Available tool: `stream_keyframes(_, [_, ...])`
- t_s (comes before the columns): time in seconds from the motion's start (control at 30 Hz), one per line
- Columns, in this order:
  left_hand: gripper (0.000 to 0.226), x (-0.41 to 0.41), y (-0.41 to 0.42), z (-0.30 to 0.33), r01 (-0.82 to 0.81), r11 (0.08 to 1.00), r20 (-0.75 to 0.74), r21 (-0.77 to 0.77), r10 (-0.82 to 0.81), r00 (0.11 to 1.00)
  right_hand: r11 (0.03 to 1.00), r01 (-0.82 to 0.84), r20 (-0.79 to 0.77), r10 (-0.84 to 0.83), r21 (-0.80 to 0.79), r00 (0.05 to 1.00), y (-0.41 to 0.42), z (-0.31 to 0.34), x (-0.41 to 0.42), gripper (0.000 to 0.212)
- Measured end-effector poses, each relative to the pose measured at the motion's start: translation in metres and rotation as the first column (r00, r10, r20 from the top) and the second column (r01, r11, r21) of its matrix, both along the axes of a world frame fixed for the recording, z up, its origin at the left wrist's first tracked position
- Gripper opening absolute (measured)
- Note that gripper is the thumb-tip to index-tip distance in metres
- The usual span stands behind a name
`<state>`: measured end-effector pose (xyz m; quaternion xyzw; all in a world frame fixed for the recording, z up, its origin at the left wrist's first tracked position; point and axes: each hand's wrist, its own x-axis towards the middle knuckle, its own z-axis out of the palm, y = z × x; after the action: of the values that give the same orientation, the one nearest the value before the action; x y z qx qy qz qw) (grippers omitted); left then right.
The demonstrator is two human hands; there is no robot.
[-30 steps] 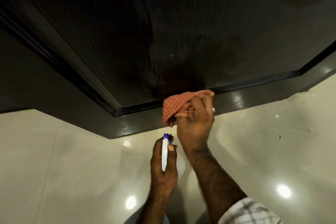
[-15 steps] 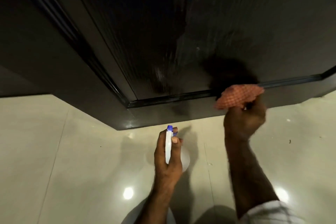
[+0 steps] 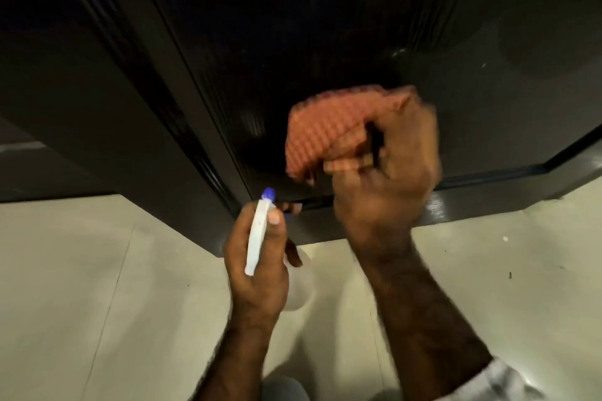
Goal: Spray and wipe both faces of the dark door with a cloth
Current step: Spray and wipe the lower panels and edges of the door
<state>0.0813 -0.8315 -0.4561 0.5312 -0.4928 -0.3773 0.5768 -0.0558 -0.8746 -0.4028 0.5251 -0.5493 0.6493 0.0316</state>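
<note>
Cloth (image 3: 329, 130): soft, limp, light; bunched in right hand (image 3: 387, 172), against lower door (image 3: 325, 26) panel.
Spray bottle (image 3: 257, 234): rigid, light; gripped upright in left hand (image 3: 260, 273).
Hold: bunched middle.

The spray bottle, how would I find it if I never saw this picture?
Look for the big dark door that fills the top, then follow it down to the pale floor. In front of the door's bottom edge, the left hand grips the spray bottle. It is the only white thing there, with a blue tip.
</note>
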Motion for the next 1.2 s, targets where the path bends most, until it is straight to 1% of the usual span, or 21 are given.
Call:
stream_keyframes(0.1, [0.033,0.005,-0.012,0.032,0.041,0.994,-0.052,-0.104,-0.046,0.998,0.976,-0.001,-0.039,-0.008,-0.217,0.999,-0.023,0.043,-0.003,0.027])
stream_keyframes(0.17, [0.029,0.012,-0.014,0.042,0.062,0.982,-0.05,-0.179,-0.072,0.996,0.97,-0.024,-0.048,0.013,-0.241,0.999,-0.027,0.029,-0.002,0.026])
stream_keyframes(0.23, [0.031,0.02,-0.013,0.039,0.054,0.983,-0.063,-0.173,-0.066,0.996,0.993,-0.07,-0.087,0.062,-0.094,0.994,-0.017,-0.019,0.001,0.023])
stream_keyframes(0.3, [0.033,0.025,-0.01,0.031,0.024,0.995,-0.051,-0.1,-0.029,0.998,0.984,-0.097,-0.246,0.132,0.148,0.96,-0.002,-0.084,-0.002,0.022])
stream_keyframes(0.33, [0.035,0.028,-0.007,0.027,0.018,0.998,-0.044,-0.062,-0.021,0.999,0.961,-0.107,-0.277,0.179,0.256,0.944,0.005,-0.112,-0.003,0.021])
stream_keyframes(0.4, [0.037,0.031,-0.002,0.017,0.003,1.0,-0.027,-0.01,-0.003,1.0,0.912,-0.101,-0.188,0.189,0.397,0.964,0.013,-0.135,-0.006,0.016])
stream_keyframes(0.43, [0.035,0.032,0.0,0.015,-0.01,1.0,-0.017,0.0,0.01,1.0,0.916,-0.094,-0.151,0.165,0.391,0.975,0.014,-0.133,-0.006,0.014])
stream_keyframes(0.5, [0.028,0.031,0.001,0.018,-0.032,0.999,0.011,-0.002,0.032,0.999,0.954,-0.067,-0.091,0.097,0.292,0.991,0.012,-0.101,-0.003,0.017])
stream_keyframes(0.57, [0.026,0.026,0.0,0.034,-0.068,0.998,-0.028,-0.004,0.068,0.997,0.995,0.014,-0.096,-0.004,0.102,0.995,0.004,-0.042,0.003,0.02])
stream_keyframes(0.63, [0.026,0.026,-0.003,0.046,-0.104,0.994,-0.066,-0.034,0.101,0.993,0.988,0.064,-0.145,-0.084,-0.137,0.986,-0.011,0.013,0.006,0.018])
stream_keyframes(0.67, [0.025,0.027,-0.004,0.049,-0.098,0.992,-0.039,-0.077,0.095,0.995,0.972,0.06,-0.161,-0.098,-0.228,0.982,-0.018,0.031,0.008,0.019])
stream_keyframes(0.73, [0.024,0.033,-0.008,0.052,-0.084,0.985,0.0,-0.153,0.085,0.996,0.954,0.01,-0.161,-0.062,-0.301,0.985,-0.03,0.035,0.012,0.022])
stream_keyframes(0.77, [0.025,0.034,-0.009,0.054,-0.086,0.983,0.005,-0.161,0.088,0.996,0.958,-0.024,-0.188,-0.032,-0.286,0.982,-0.031,0.022,0.014,0.023])
stream_keyframes(0.8, [0.028,0.034,-0.008,0.054,-0.095,0.983,0.015,-0.159,0.099,0.995,0.968,-0.031,-0.265,-0.038,-0.249,0.963,-0.03,-0.001,0.015,0.028])
stream_keyframes(0.87, [0.034,0.032,-0.006,0.054,-0.117,0.985,0.03,-0.125,0.122,0.992,0.995,-0.055,-0.435,0.012,-0.086,0.9,-0.021,-0.066,0.012,0.048])
stream_keyframes(0.9, [0.034,0.031,-0.005,0.053,-0.113,0.987,0.03,-0.112,0.117,0.993,0.999,-0.048,-0.482,0.046,0.008,0.875,-0.014,-0.099,0.007,0.052])
stream_keyframes(0.97, [0.033,0.031,-0.001,0.045,-0.062,0.993,0.032,-0.1,0.066,0.997,0.989,-0.026,-0.52,0.1,0.147,0.848,0.004,-0.147,-0.004,0.04])
stream_keyframes(1.03, [0.036,0.032,0.001,0.035,-0.031,0.998,0.042,-0.063,0.034,0.999,0.959,0.01,-0.473,0.131,0.284,0.871,0.018,-0.162,-0.015,0.035])
stream_keyframes(1.1, [0.034,0.03,0.003,0.029,-0.023,0.999,0.037,-0.023,0.024,0.999,0.935,0.079,-0.369,0.058,0.345,0.928,0.021,-0.152,-0.023,0.028])
stream_keyframes(1.17, [0.033,0.023,0.002,0.031,0.01,1.0,0.009,-0.013,-0.01,1.0,0.947,0.084,-0.199,-0.022,0.31,0.98,0.015,-0.126,-0.031,0.022])
stream_keyframes(1.2, [0.032,0.02,0.0,0.033,0.03,0.999,0.0,-0.025,-0.03,1.0,0.965,0.075,-0.119,-0.046,0.25,0.992,0.012,-0.109,-0.035,0.018])
